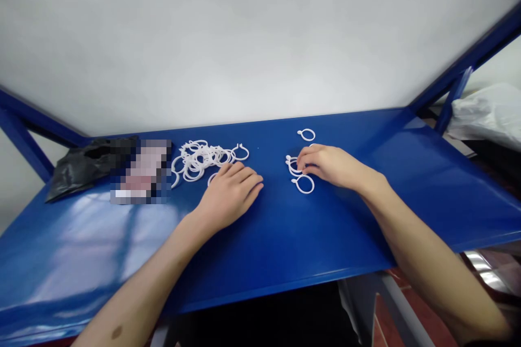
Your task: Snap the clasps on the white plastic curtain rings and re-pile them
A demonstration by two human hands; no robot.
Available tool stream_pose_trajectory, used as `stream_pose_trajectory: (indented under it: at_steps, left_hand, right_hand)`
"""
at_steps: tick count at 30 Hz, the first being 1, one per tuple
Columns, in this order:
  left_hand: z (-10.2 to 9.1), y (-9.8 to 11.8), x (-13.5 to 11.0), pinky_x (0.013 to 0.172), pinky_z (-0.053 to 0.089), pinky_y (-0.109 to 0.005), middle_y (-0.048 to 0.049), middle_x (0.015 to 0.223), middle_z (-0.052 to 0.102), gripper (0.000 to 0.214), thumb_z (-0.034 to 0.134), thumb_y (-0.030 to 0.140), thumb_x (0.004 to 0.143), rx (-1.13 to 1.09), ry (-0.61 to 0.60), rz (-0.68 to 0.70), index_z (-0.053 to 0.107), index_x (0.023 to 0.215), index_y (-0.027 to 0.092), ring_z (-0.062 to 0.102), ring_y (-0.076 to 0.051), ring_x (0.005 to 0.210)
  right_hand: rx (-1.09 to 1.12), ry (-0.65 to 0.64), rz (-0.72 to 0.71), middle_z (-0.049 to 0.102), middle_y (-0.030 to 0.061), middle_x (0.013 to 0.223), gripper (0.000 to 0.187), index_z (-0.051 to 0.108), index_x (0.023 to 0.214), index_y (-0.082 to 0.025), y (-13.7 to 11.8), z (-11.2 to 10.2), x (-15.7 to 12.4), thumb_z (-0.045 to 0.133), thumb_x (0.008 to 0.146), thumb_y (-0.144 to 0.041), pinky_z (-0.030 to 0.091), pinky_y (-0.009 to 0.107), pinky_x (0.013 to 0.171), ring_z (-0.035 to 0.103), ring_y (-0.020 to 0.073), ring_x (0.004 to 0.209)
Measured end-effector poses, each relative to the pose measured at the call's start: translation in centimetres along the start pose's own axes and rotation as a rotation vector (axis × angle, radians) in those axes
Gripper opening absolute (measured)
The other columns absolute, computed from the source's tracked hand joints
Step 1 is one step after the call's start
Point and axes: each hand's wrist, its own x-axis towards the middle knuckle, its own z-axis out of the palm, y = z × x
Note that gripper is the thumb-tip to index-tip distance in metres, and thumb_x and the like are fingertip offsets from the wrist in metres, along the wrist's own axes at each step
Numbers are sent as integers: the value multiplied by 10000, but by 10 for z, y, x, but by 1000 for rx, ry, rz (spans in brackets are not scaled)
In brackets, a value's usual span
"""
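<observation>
A tangled pile of white plastic rings (209, 157), each with a small clasp, lies left of the middle of the table. Just in front of it, my left hand (232, 195) rests palm down with its fingers stretched out, partly covering one ring (209, 179). To the right, my right hand (331, 165) has its fingers bent and closed on a white ring (288, 158) within a short column of rings. A separate ring (300, 132) sits beyond that hand, and another ring (293, 181) is on the near side. My fingers hide part of the column.
The blue table (264, 244) backs onto a pale wall (260, 37). A black plastic bag (77, 173) and a pixelated flat object (144, 170) are at the left. Blue frame bars (451, 100) stand at both sides, with a clear plastic bag (488, 113) beyond the right one.
</observation>
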Motion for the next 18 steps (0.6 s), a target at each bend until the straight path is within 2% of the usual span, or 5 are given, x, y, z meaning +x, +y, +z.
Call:
stream_pose_trajectory:
  at_steps: [5,10,18]
  left_hand:
    - [5,7,0,784,438,-363,-48,919,739,243,478,273,1022,-4,-54,70,700,1017,176,603,-204,846]
    - [6,5,0,781,438,-364,-48,920,739,251,468,278,1027,-5,-59,47,697,1032,174,609,-201,857]
    - [6,5,-1,779,436,-364,-49,915,737,241,475,277,1024,-17,-68,38,696,1029,179,607,-203,862]
  right_hand:
    - [-3,-34,-3,714,19,1022,156,721,915,-234,-1,7,1,589,929,-151,487,316,808,666,195,945]
    - [-2,-55,39,687,47,1019,115,699,979,-206,-4,9,3,592,941,-183,480,300,757,657,184,864]
    - [25,-45,41,672,61,999,109,694,956,-193,-6,12,7,586,941,-200,465,301,742,636,178,817]
